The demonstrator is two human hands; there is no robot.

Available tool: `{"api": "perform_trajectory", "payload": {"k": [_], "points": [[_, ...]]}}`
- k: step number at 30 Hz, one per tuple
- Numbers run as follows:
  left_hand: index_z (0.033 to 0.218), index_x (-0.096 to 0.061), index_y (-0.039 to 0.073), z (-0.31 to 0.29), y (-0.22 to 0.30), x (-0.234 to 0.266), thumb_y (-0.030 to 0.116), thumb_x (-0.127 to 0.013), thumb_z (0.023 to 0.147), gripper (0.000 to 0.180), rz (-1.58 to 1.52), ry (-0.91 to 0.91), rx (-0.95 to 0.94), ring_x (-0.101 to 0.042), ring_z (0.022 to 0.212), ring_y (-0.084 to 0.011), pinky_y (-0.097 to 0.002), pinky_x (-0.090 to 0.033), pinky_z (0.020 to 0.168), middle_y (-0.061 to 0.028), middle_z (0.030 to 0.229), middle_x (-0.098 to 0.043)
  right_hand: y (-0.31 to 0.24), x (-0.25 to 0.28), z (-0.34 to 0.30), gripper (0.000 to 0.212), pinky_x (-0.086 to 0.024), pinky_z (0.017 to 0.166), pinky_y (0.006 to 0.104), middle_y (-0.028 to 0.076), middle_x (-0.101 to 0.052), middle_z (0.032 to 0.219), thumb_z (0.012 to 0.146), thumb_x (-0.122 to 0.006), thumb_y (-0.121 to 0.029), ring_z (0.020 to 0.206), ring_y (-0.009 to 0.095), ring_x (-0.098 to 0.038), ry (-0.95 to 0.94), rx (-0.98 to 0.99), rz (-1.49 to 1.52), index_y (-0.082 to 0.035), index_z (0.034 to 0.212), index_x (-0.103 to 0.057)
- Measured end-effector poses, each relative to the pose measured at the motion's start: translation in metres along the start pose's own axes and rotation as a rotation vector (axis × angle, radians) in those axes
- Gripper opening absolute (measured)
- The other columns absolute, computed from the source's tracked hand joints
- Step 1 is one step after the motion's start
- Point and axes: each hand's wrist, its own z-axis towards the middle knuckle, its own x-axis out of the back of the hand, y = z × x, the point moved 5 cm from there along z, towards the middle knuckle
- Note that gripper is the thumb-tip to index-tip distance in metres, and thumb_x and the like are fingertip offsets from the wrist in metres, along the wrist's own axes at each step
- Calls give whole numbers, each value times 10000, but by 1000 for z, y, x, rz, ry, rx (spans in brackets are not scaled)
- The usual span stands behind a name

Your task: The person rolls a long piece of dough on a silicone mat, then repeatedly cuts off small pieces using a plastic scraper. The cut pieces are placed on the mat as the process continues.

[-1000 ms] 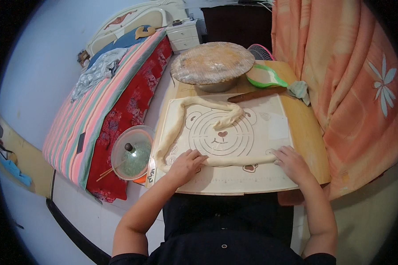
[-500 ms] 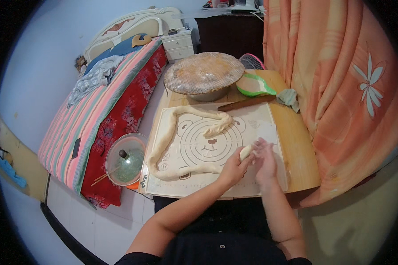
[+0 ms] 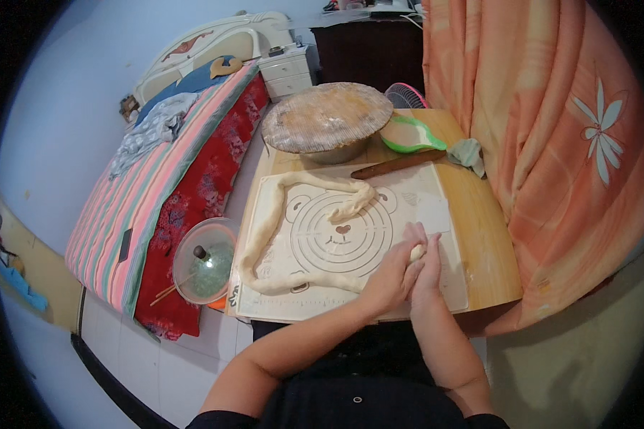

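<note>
A long pale rope of dough [image 3: 263, 232] lies in a bent loop on a white baking mat [image 3: 436, 193] printed with a bear face and rings. Its far end curls inward near the middle of the mat. At the front right, my left hand [image 3: 388, 277] is wrapped round the rope's near end. My right hand [image 3: 427, 272] presses against that same end from the right, palm towards my left hand. Between the two hands a small rounded tip of dough pokes out; the rest of that end is hidden by my fingers.
Behind the mat are a large bowl with a round woven lid [image 3: 328, 118], a green scoop [image 3: 411, 136] of pale powder, a wooden rolling pin [image 3: 397, 164] and a cloth [image 3: 466, 157]. A lidded clear bowl [image 3: 206, 261] stands left. An orange curtain [image 3: 537, 143] hangs right; a bed [image 3: 147, 193] is left.
My hands have come together round the dough end, where before the right hand was held a little apart. The left hand has shifted slightly right. The rope on the mat lies as before.
</note>
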Motion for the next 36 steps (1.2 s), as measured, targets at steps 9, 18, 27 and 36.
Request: {"api": "perform_trajectory", "payload": {"k": [9,18,27,36], "points": [[1264,-549,36,24,-22,-11,209,-604,904,403,542,-104,-133,-567,1086,-320,-404,-475,883,-155,1170,-587,-82,35,83,918,-178,1175,502,213,-295,1551,870,-601,-569,1455,361,-234,357,265,-1968,-14,1515,-257],[1276,-527,45,-6,-38,2,165,-621,852,450,777,-169,-183,-538,1004,-282,-385,-464,869,-111,1068,-553,-83,25,111,1019,-254,1148,485,207,-382,1471,792,-763,-390,1374,356,-361,163,74,-2167,-80,1556,-164],[1204,-562,52,2,-41,-22,166,-609,838,387,740,-170,-249,-536,994,-274,-378,-460,848,-99,1053,-545,-72,10,130,1172,-277,1136,518,209,-290,1546,698,-843,-445,1442,345,-280,222,-6,-2114,-117,1564,-124],[1152,-567,70,-17,-32,-5,205,-660,833,358,761,-131,-175,-546,976,-281,-397,-466,832,-94,1037,-544,-80,6,139,1238,-301,1148,463,166,-256,1566,647,-882,-431,1447,325,-262,292,-205,-2176,-163,1572,-104]]}}
